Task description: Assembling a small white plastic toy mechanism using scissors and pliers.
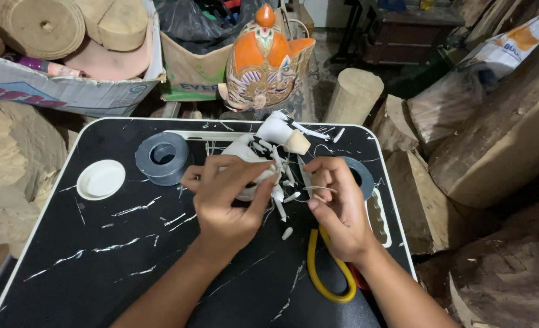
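Nearest the camera, a yellow rubber loop (327, 273) lies on the black marble-patterned tabletop (129, 255), curving out from under the right wrist, with a bit of red showing just beside it. Above it the right hand (339, 206) pinches a thin pale strand (318, 189) between its fingertips, fingers curled shut on it. The left hand (224, 197) is closed around the white, unpainted puppet-like figure (269, 152), which rests on the table between the two hands, its thin white sticks and small white pieces scattered just below. Behind the right hand a grey roll of tape (361, 177) is partly hidden by the fingers. To the left stand a second, thicker grey tape roll (162, 158) and, nearer the table's edge, a round white lid (100, 180). Beyond the table a painted orange carved headdress (266, 58) stands before a cardboard box, with pale wooden logs (352, 94) and rough wood blocks (500, 140) crowding the right side.
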